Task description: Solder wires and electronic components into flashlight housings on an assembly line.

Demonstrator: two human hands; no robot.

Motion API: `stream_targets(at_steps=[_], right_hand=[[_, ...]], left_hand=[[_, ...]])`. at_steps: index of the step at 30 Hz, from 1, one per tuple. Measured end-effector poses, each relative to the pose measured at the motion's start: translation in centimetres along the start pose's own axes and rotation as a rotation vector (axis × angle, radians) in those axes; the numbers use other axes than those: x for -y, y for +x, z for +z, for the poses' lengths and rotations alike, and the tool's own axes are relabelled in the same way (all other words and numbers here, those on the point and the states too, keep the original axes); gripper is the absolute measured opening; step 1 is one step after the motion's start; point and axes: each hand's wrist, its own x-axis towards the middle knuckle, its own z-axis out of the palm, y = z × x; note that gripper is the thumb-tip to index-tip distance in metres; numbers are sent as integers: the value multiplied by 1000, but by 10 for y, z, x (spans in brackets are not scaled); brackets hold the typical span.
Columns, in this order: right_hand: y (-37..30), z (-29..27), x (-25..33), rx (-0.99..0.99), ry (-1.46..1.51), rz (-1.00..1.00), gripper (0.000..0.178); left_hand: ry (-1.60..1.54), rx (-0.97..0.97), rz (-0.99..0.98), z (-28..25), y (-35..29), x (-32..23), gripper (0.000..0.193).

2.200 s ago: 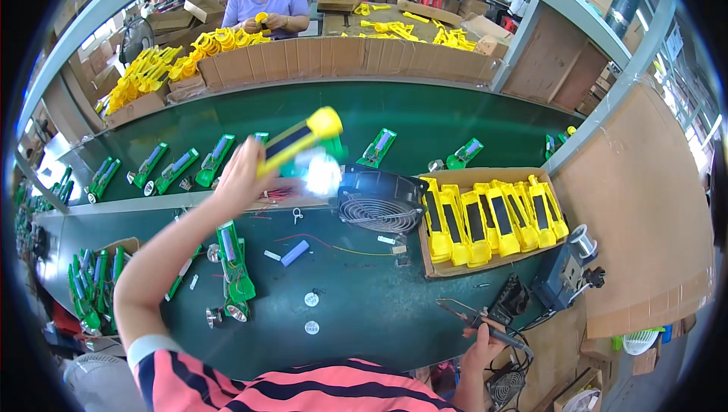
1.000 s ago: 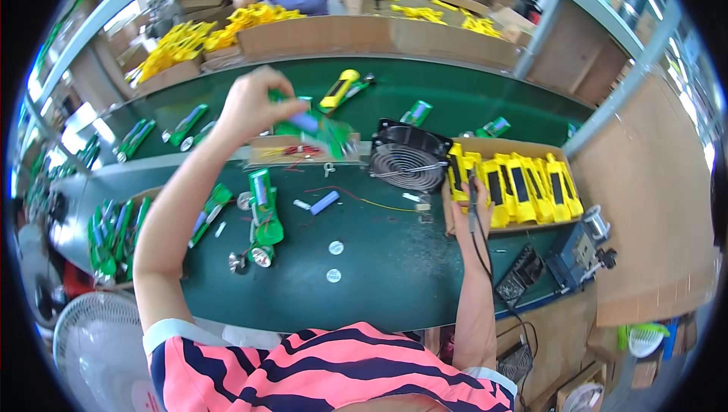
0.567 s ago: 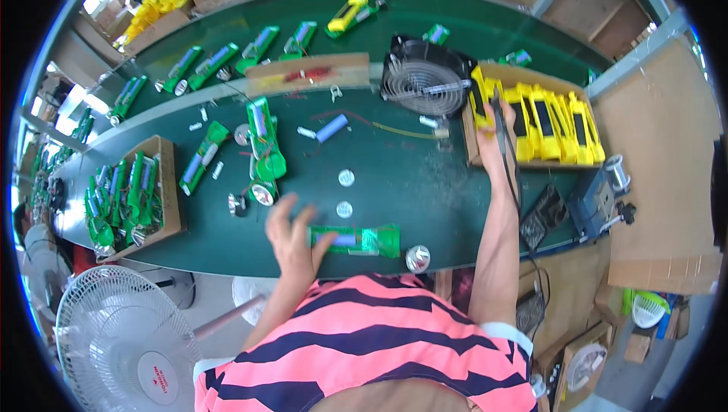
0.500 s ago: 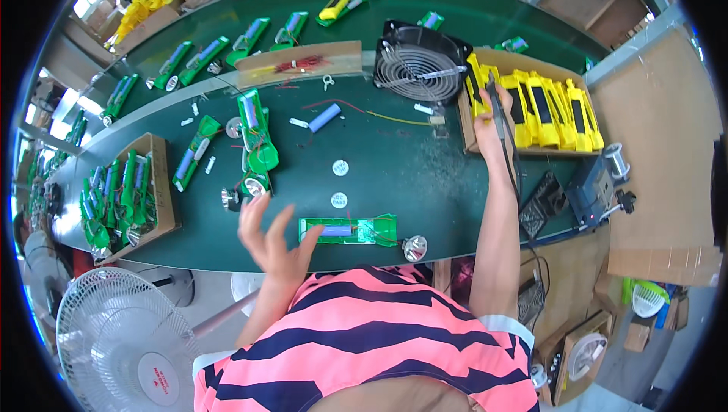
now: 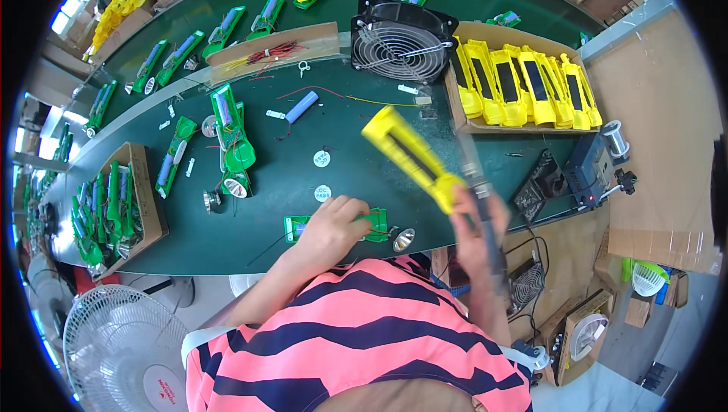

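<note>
From where I watch, the right hand [image 5: 481,226], at 4 o'clock, has its grip closed around a yellow casing [image 5: 409,156] and a motion-blurred soldering iron [image 5: 481,188]. The casing's long dark panel points toward 10 or 11 o'clock from that hand. At 7 o'clock, the left hand [image 5: 337,230] bends over an open green lamp unit [image 5: 378,226] lying on the bench [image 5: 205,238]; its back hides the fingertips, so I cannot tell if that grip is clamped on anything. A shiny reflector [image 5: 403,240] sits just beside the unit's 3 o'clock end. Off the left hand's 12 o'clock lie two round white stickers [image 5: 322,193] with dark print, the nearer upright to me, the farther turned. Down at 7 to 8 o'clock, red lettering marks the white fan's hub [image 5: 162,388].
</note>
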Motion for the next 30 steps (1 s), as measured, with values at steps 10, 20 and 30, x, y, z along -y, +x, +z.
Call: stream_targets(at_steps=[10, 20, 30], right_hand=[[-24, 34, -53, 387, 169, -53, 32], [-5, 37, -21, 302, -34, -321, 29], [-7, 72, -20, 70, 604, 520, 13]], left_hand=[[-1208, -719, -690, 5, -8, -5, 7], [165, -149, -282, -23, -3, 30, 4], [257, 51, -336, -15, 2, 28, 4]])
